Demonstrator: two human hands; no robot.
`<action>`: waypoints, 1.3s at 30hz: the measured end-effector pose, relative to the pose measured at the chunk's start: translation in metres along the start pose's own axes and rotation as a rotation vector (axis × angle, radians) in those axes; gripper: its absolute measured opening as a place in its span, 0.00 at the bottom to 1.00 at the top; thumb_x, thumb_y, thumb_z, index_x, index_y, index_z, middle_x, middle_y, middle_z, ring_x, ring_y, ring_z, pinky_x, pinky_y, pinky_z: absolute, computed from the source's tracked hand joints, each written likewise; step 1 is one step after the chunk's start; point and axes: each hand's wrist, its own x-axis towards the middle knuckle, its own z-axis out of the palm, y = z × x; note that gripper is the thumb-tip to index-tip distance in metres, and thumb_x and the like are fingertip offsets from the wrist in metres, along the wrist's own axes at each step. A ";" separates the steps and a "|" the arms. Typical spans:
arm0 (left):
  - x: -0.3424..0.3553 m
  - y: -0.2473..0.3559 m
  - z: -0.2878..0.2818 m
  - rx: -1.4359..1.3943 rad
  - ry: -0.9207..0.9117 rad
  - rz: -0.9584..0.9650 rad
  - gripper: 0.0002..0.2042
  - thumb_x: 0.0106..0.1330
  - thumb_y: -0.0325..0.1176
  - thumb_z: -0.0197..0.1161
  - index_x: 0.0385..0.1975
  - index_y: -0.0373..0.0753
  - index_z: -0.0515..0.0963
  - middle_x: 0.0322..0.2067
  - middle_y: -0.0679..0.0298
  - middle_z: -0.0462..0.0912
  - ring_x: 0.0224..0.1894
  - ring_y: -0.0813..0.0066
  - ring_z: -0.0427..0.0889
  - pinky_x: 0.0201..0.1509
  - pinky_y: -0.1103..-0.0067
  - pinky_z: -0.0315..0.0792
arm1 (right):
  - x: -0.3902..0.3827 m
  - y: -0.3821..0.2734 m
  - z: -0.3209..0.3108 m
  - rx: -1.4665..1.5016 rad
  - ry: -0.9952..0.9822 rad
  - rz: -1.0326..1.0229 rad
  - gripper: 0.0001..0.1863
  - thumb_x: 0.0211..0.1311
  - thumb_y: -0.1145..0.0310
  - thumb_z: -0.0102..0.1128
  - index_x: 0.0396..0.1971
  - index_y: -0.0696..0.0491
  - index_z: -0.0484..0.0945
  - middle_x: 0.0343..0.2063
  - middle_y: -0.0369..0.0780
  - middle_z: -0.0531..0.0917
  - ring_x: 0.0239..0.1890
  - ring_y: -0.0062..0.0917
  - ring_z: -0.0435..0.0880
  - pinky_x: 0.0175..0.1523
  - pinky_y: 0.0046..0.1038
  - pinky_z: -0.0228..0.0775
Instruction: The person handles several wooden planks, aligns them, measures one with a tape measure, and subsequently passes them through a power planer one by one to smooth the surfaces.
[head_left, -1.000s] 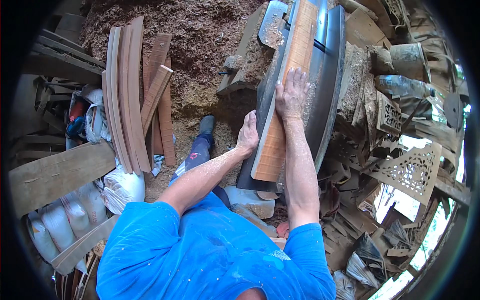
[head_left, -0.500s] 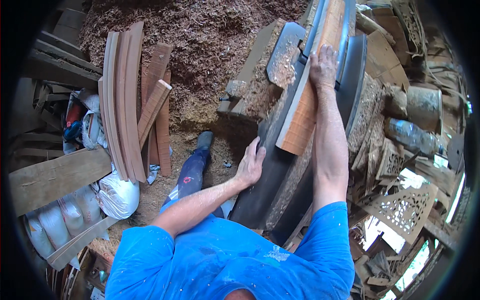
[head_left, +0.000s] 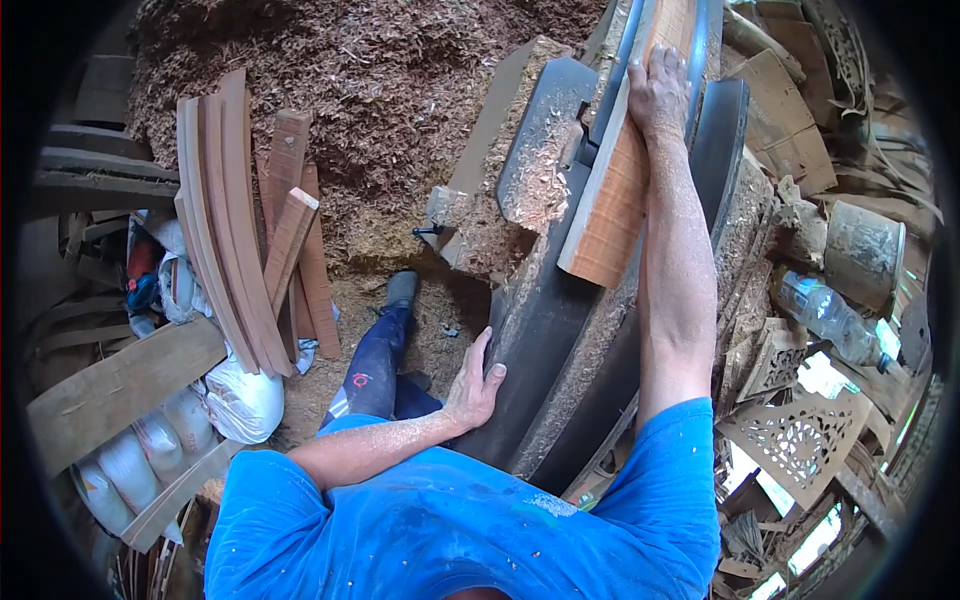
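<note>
A dusty woodworking shed is being shown, with a big heap of sawdust [head_left: 330, 110] piled beyond the hands and a long dark planer table [head_left: 545, 330] running away from the body. A reddish wooden board [head_left: 622, 190] is being pressed flat on the machine by the right hand [head_left: 657, 92], arm stretched fully out, fingers spread and laid flat on the board's far part; nothing is being pinched. Compared with half a second ago, the right hand is being seen further out and higher in the view, and the board is being carried further along the table with it, its near end now lying well beyond the left hand. The left hand [head_left: 477, 380] is being rested open against the near edge of the dark table, fingers loosely spread, thumb up, holding nothing; it is being kept at about the same spot on the table edge as before. Curved wooden slats [head_left: 220, 220] and short reddish planks [head_left: 295, 240] are being seen leaning well to the left of the left hand, with white sacks [head_left: 240, 400] below them. Carved fretwork panels [head_left: 800, 440] and a plastic bottle [head_left: 825, 315] are lying to the right of the right forearm.
</note>
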 end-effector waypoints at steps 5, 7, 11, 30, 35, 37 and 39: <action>0.000 0.001 0.000 0.005 0.007 -0.005 0.40 0.76 0.60 0.42 0.73 0.30 0.49 0.68 0.37 0.60 0.69 0.39 0.62 0.72 0.59 0.57 | 0.025 0.006 0.007 -0.026 0.005 -0.019 0.36 0.73 0.46 0.40 0.71 0.55 0.61 0.73 0.51 0.58 0.76 0.48 0.53 0.76 0.51 0.44; -0.001 0.003 0.000 -0.002 0.005 -0.023 0.40 0.75 0.60 0.43 0.72 0.29 0.50 0.67 0.37 0.60 0.69 0.38 0.62 0.72 0.59 0.57 | 0.035 0.010 0.011 -0.027 0.005 -0.017 0.36 0.72 0.45 0.41 0.71 0.55 0.61 0.73 0.51 0.59 0.76 0.49 0.54 0.76 0.51 0.45; 0.000 0.004 -0.001 -0.018 -0.005 -0.017 0.40 0.75 0.59 0.44 0.72 0.29 0.50 0.67 0.36 0.59 0.69 0.38 0.62 0.72 0.59 0.57 | 0.061 0.028 0.023 -0.071 0.047 -0.073 0.37 0.71 0.44 0.43 0.69 0.56 0.64 0.71 0.52 0.62 0.73 0.47 0.59 0.73 0.51 0.53; 0.004 0.002 -0.002 -0.040 0.002 -0.002 0.39 0.75 0.57 0.48 0.71 0.27 0.51 0.62 0.34 0.64 0.63 0.37 0.67 0.69 0.58 0.60 | 0.156 0.070 0.062 -0.080 0.111 -0.191 0.34 0.70 0.47 0.46 0.66 0.57 0.67 0.67 0.52 0.69 0.69 0.47 0.66 0.71 0.40 0.59; 0.001 0.001 -0.003 -0.051 -0.018 -0.017 0.39 0.75 0.57 0.48 0.71 0.27 0.51 0.63 0.35 0.63 0.65 0.37 0.66 0.69 0.58 0.60 | 0.175 0.084 0.065 -0.116 0.053 -0.228 0.33 0.70 0.48 0.46 0.66 0.56 0.68 0.67 0.51 0.68 0.69 0.46 0.66 0.71 0.40 0.58; -0.001 -0.002 -0.003 -0.049 -0.002 0.015 0.39 0.75 0.57 0.48 0.71 0.27 0.51 0.64 0.35 0.63 0.65 0.37 0.66 0.69 0.58 0.60 | 0.180 0.078 0.069 -0.094 0.085 -0.205 0.33 0.70 0.48 0.46 0.66 0.56 0.68 0.67 0.51 0.69 0.69 0.46 0.66 0.71 0.40 0.58; -0.002 -0.005 -0.001 -0.054 -0.002 0.017 0.40 0.75 0.57 0.49 0.71 0.26 0.51 0.65 0.35 0.62 0.65 0.36 0.65 0.70 0.59 0.60 | 0.185 0.074 0.066 -0.120 0.091 -0.146 0.33 0.70 0.48 0.46 0.66 0.56 0.67 0.67 0.52 0.67 0.69 0.46 0.65 0.72 0.40 0.57</action>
